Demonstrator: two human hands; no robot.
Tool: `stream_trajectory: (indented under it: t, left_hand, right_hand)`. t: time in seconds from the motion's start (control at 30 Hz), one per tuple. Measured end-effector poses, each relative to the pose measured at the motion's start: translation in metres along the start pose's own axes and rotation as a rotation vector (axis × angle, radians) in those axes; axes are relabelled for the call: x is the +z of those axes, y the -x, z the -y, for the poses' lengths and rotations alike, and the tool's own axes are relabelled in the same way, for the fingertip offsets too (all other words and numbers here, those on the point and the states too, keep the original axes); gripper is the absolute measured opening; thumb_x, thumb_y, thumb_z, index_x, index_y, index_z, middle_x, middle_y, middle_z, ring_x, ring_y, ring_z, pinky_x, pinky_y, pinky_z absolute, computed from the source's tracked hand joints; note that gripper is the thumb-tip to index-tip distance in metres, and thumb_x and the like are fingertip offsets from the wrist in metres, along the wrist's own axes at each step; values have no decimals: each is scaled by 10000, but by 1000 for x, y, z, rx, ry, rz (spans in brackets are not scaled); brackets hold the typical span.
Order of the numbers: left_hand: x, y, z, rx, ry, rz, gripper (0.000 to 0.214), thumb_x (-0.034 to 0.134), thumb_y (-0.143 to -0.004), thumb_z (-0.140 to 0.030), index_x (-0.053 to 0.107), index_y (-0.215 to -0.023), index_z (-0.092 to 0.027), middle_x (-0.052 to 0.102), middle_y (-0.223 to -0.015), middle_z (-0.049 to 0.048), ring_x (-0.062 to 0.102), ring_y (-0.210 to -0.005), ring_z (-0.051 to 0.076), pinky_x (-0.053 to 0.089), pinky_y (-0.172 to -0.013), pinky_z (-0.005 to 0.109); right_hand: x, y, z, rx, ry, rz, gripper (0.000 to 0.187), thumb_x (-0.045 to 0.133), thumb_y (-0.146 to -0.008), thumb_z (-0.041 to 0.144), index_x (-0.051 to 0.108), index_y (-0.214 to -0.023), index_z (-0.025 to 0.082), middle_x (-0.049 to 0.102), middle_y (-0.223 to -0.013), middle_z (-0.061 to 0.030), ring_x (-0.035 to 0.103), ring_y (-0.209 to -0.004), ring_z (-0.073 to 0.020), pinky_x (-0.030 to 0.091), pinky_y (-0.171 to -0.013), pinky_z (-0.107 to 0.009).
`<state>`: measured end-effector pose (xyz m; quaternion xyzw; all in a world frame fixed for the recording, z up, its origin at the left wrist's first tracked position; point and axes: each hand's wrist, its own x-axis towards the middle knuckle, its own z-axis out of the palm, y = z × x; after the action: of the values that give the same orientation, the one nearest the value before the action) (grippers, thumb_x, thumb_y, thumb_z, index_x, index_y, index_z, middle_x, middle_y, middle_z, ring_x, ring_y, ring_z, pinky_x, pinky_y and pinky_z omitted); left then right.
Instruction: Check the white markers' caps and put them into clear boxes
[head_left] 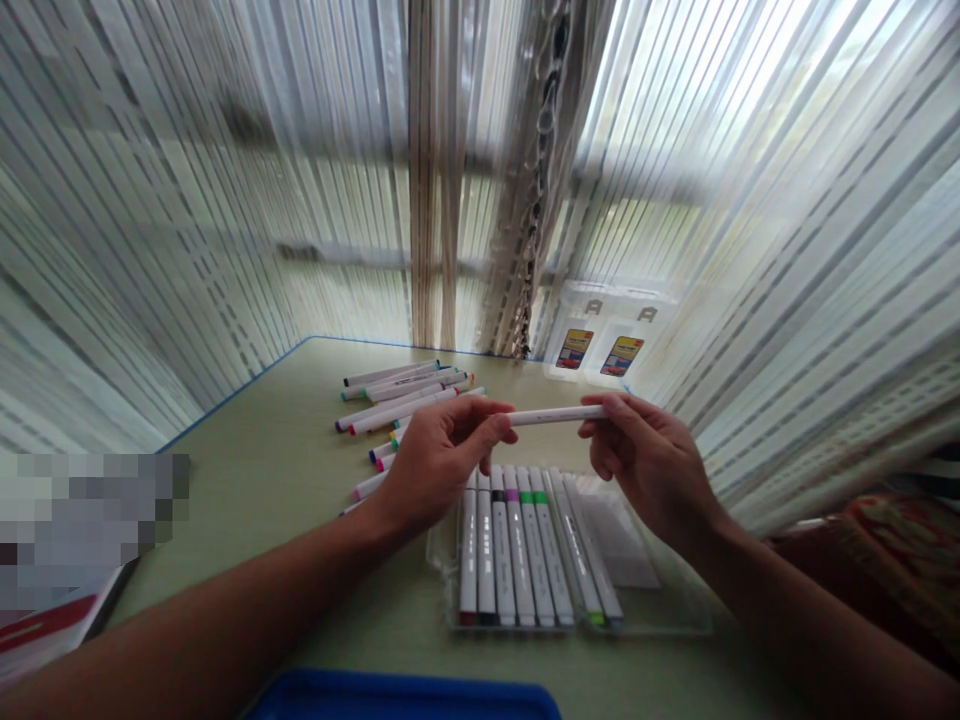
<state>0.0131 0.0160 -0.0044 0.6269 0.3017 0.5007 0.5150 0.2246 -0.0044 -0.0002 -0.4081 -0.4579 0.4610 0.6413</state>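
A slim white marker (559, 414) is held level between my two hands, above a clear plastic case. My left hand (442, 450) pinches its left end, and my right hand (652, 455) pinches the right end; the fingers cover both tips. Below, the clear case (690, 615) lies open on the table. Several white markers (517, 560) with coloured bands stand side by side in its left part, and two markers (581, 550) lean at a slant beside them. A white label or card (619, 540) shows in the right part.
Loose markers (405, 405) lie in a pile behind my left hand. Two clear packs with yellow labels (600, 350) stand at the back by the string curtain (345, 180). A blue tray edge (405, 695) is at the front. A pixelated area covers the left side.
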Motion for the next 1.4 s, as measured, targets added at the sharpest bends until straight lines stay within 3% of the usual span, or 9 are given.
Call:
stream_trajectory:
  t: [0.4, 0.83, 1.03, 1.23, 1.4]
  left_hand:
    - [3, 1, -4, 20, 57, 0, 290, 718, -817, -186, 712, -1087, -80, 756, -835, 72, 572, -521, 62, 511, -506, 194]
    - [0, 1, 0, -40, 111, 23, 244, 719, -844, -323, 721, -946, -102, 732, -768, 59, 573, -498, 76, 485, -478, 210]
    - [0, 1, -1, -57, 27, 41, 220, 698, -849, -294, 714, -939, -95, 688, -731, 28, 550, -519, 67, 463, -500, 192]
    - [-1, 3, 0, -94, -133, 76, 284, 702, -838, -366, 742, -934, -102, 543, -581, -29, 481, -494, 78, 378, -464, 193]
    - [1, 7, -2, -87, -220, 118, 293, 696, -838, -385, 764, -911, -109, 598, -620, 1, 473, -507, 82, 338, -451, 189]
  right_hand:
    - [-1, -3, -1, 72, -3, -29, 220, 744, -786, 365, 692, -841, 159, 649, -651, -2, 411, -374, -53, 337, -345, -201]
    - [1, -1, 2, 42, 44, 11, 223, 750, -777, 377, 674, -780, 168, 652, -612, -2, 404, -358, -58, 338, -327, -202]
    - [-1, 2, -3, 19, 86, 63, 234, 804, -754, 364, 694, -754, 157, 656, -595, -6, 409, -366, -49, 358, -340, -189]
    - [-4, 6, -7, 24, 153, 122, 216, 827, -745, 343, 749, -827, 159, 684, -622, -20, 443, -383, -58, 371, -356, -198]
    - [1, 10, -2, 14, 271, 141, 290, 891, -635, 357, 759, -794, 155, 659, -564, -12, 458, -392, -76, 356, -351, -200]
